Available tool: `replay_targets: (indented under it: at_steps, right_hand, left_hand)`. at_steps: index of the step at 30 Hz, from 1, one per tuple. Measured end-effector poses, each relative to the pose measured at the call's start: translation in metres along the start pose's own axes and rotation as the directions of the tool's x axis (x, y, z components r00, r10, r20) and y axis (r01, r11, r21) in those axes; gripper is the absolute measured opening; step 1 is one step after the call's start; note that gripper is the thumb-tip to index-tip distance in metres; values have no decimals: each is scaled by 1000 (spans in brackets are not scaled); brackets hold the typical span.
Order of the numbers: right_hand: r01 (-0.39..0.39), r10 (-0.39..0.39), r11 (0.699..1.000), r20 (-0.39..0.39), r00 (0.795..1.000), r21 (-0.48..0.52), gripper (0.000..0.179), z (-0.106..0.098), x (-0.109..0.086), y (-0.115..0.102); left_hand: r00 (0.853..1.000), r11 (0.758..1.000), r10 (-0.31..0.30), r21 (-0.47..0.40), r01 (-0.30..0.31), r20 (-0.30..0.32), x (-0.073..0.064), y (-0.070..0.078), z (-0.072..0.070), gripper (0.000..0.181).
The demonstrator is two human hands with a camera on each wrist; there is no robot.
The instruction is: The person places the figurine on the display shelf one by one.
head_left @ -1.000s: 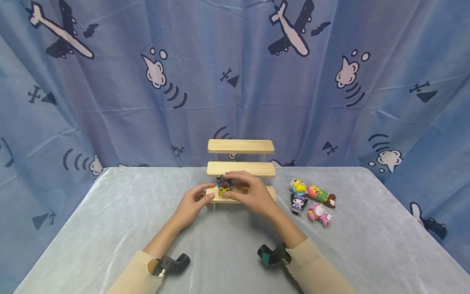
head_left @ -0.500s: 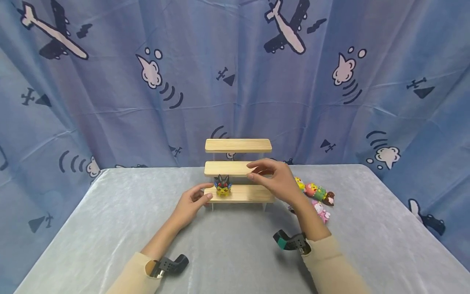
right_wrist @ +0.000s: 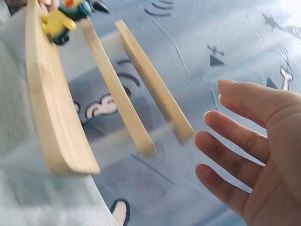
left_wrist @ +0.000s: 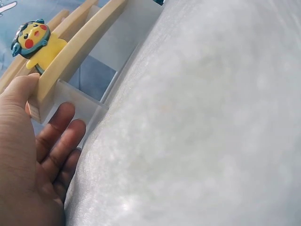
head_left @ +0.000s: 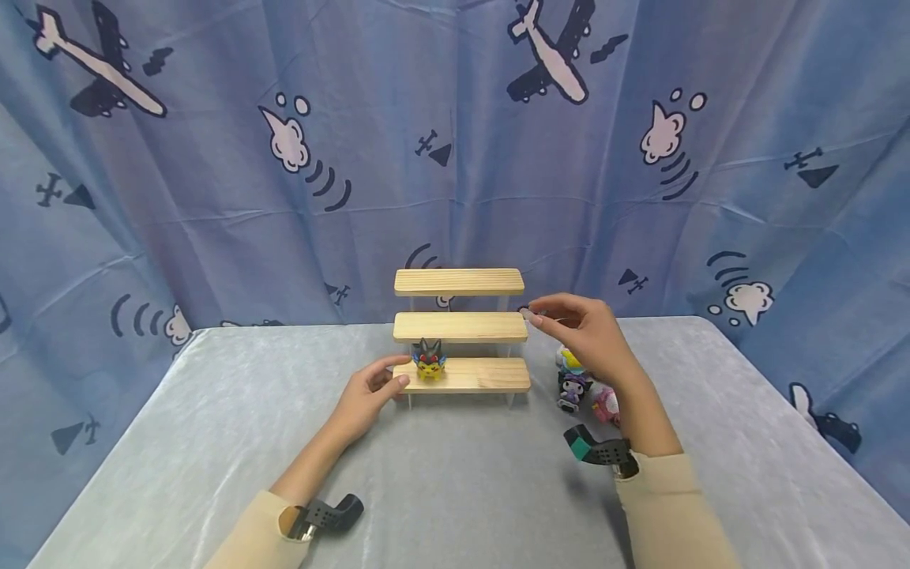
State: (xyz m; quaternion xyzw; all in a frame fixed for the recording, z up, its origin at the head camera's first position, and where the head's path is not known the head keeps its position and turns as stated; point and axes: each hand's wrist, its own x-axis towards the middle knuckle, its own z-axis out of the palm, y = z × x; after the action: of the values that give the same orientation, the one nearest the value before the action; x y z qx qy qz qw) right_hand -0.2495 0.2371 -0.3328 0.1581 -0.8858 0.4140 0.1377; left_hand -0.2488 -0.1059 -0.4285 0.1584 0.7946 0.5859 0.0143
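A three-tier wooden display shelf point(head_left: 498, 376) with clear supports stands on the table. On the left part of its lowest board is a yellow Pikachu figurine point(head_left: 430, 362) in a dark eared hood, upright. My left hand point(head_left: 361, 401) holds the left end of that board between thumb and index finger. In the left wrist view, the thumb point(left_wrist: 21, 89) lies against the board's end and the other fingers curve loosely beside the clear leg. Off the shelf's right end, my right hand point(head_left: 592, 336) is raised. The right wrist view shows its fingers point(right_wrist: 235, 134) spread and holding nothing.
Right of the shelf lie several small figurines, among them a purple-and-black one point(head_left: 571, 390) and a pink one point(head_left: 607, 405), partly hidden by the right hand and arm. A blue airplane-print curtain point(head_left: 455, 158) hangs behind the pale cloth-covered table point(head_left: 455, 490).
My right hand has let go of the Pikachu figurine and moved right, past the shelf's end. The figurine stays on the lowest board. My left hand keeps its place at the board's left end.
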Motion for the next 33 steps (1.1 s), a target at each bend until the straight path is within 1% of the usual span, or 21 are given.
replay_targets:
  at_steps: [5, 9, 12, 15, 19, 27, 33]
  right_hand:
    - [-32, 30, 999, -40, 999, -37, 30, -8, -3, 21]
    - [-94, 90, 993, -56, 994, -65, 33, -11, -6, 37]
    - [-141, 136, 988, -62, 989, -69, 35, -12, -7, 46]
    - [-170, 166, 983, -58, 984, -71, 37, -13, -8, 53]
    - [-206, 202, 973, -48, 978, -103, 40, -12, -10, 61]
    - [-256, 254, 955, -33, 967, -148, 41, -9, -11, 78]
    - [-282, 288, 946, 13, 958, -158, 41, -5, -11, 88]
  left_hand:
    - [1000, 1000, 1, 1, -1, -17, 7, -20, 2, 38]
    - [1000, 1000, 15, -6, -15, -17, 8, -27, 2, 39]
    - [1000, 1000, 17, -14, -17, -13, 8, -27, 2, 39]
    - [1000, 1000, 11, -16, -12, -12, 8, -27, 2, 39]
    - [1000, 1000, 4, -18, -5, -15, 8, -26, 4, 39]
    - [1000, 1000, -1, -14, 1, -13, 8, -25, 4, 39]
    - [1000, 1000, 14, -17, -14, -17, 7, -26, 2, 40]
